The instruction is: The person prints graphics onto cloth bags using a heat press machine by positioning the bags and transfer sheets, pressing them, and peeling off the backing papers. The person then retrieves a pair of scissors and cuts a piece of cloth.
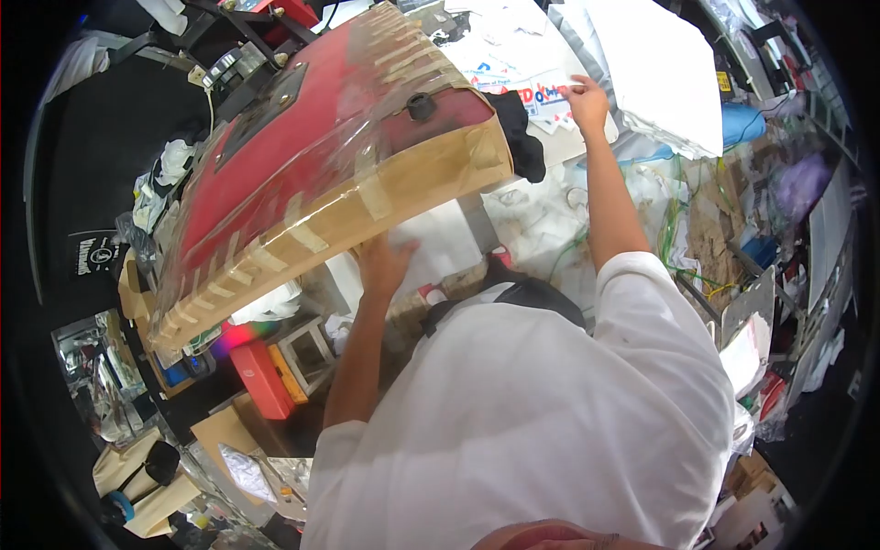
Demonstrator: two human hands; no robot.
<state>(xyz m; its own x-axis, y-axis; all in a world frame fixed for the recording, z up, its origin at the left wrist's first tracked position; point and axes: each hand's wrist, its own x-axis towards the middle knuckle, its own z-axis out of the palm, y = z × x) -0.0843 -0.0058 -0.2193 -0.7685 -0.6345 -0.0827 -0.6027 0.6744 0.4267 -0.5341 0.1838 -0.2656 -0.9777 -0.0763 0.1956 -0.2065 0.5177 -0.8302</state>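
My right hand (588, 103) is at the top, thumb and fingertips closed at the edge of a white printed sheet (554, 99) with red and blue lettering. My left hand (383, 263) is beside the lower edge of a big red machine cover (316, 101), wrapped in clear plastic and brown tape. Its thumb stands apart from the fingers, which are partly hidden by that cover. Under this hand lies a flat white surface (445, 246). A black cloth-like bundle (521, 137) hangs at the right end of the cover.
A stack of large white sheets (665, 78) lies right of my right hand. Crumpled white material (541, 220) and green strings (683, 229) cover the worktop. A red box (259, 378) stands at lower left. A purple plastic bag (802, 188) is at far right.
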